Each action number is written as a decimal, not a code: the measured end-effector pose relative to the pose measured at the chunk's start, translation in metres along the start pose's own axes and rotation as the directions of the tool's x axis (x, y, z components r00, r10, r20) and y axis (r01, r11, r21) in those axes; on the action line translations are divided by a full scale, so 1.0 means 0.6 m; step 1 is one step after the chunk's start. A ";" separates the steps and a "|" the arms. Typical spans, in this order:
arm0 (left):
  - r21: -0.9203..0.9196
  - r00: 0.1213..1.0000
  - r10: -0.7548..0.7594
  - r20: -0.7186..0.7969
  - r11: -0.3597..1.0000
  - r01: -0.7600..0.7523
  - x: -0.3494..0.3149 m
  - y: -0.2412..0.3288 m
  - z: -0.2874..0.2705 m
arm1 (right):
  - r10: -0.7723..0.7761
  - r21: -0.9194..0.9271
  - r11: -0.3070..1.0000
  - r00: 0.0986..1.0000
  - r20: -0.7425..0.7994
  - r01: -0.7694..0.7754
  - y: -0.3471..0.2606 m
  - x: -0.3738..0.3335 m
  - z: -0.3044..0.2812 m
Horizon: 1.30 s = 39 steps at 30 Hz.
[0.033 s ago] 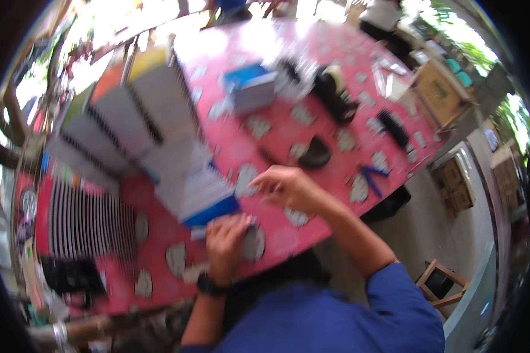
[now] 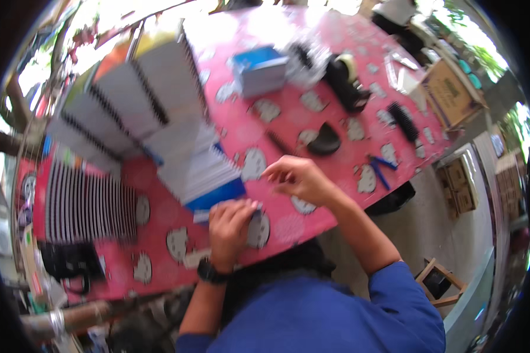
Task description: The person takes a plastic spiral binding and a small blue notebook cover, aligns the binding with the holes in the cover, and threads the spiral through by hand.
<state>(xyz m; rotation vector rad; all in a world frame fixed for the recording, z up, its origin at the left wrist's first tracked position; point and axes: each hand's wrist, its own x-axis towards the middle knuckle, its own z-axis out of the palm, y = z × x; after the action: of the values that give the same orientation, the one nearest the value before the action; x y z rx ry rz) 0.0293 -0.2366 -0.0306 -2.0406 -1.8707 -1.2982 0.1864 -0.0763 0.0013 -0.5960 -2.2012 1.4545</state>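
My left hand (image 2: 231,226), with a black watch on its wrist, is closed over a thin, pale booklet (image 2: 201,216) near the table's front edge. Its fingers hide most of the booklet. My right hand (image 2: 297,179) hovers over the table to the right, fingers loosely curled and apart, with nothing visible in them. Just beyond the left hand, a fanned stack of white-paged booklets (image 2: 209,179) leans forward, a blue cover (image 2: 221,196) showing at its near end. A dark, thin strip-like tool (image 2: 281,143) and a black rounded object (image 2: 324,140) lie beyond the right hand.
Spiral-bound stacks (image 2: 126,94) stand at the left, behind a striped row of bound edges (image 2: 88,203). On the pink patterned table (image 2: 288,226) are a blue-topped booklet stack (image 2: 260,73), a plastic bag (image 2: 306,62), blue-handled pliers (image 2: 383,167) and a black comb-like coil (image 2: 402,120). A cardboard box (image 2: 451,94) stands far right.
The view has shifted slightly, so the table sits a little higher in the picture. Both hands stay in nearly the same places over it.
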 end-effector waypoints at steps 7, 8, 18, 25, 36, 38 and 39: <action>0.017 0.998 -0.058 -0.031 0.998 0.059 -0.012 -0.002 -0.015 | 0.027 -0.024 0.999 1.000 -0.002 -0.027 0.008 -0.018 0.061; 0.011 0.997 -0.061 -0.039 0.998 0.062 -0.015 0.000 -0.015 | 0.033 -0.015 0.999 0.999 0.005 -0.033 0.006 -0.021 0.063; 0.042 0.994 -0.082 -0.077 0.995 0.086 -0.010 0.008 -0.007 | -0.099 -0.101 0.990 0.995 0.009 0.099 -0.009 -0.027 0.056; 0.062 0.993 -0.081 -0.080 0.994 0.086 -0.011 0.002 -0.006 | -0.158 -0.141 0.974 0.976 0.152 0.180 -0.008 -0.014 0.046; 0.074 0.990 -0.116 -0.077 0.990 0.122 -0.011 0.013 -0.012 | -0.010 -0.120 0.991 0.929 0.369 0.058 -0.011 -0.009 0.034; 0.107 0.990 -0.112 -0.089 0.987 0.122 -0.003 0.010 -0.008 | -0.050 -0.214 0.971 0.962 0.268 0.109 -0.019 -0.005 0.033; 0.111 0.990 -0.114 -0.081 0.986 0.123 -0.003 0.010 -0.008 | -0.065 -0.240 0.962 0.965 0.254 0.128 -0.025 -0.008 0.029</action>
<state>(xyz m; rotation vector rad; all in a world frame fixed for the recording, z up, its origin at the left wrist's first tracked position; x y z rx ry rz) 0.0318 -0.2425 -0.0261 -1.8254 -2.0106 -1.2409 0.1788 -0.0971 0.0085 -0.3981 -2.5968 1.2599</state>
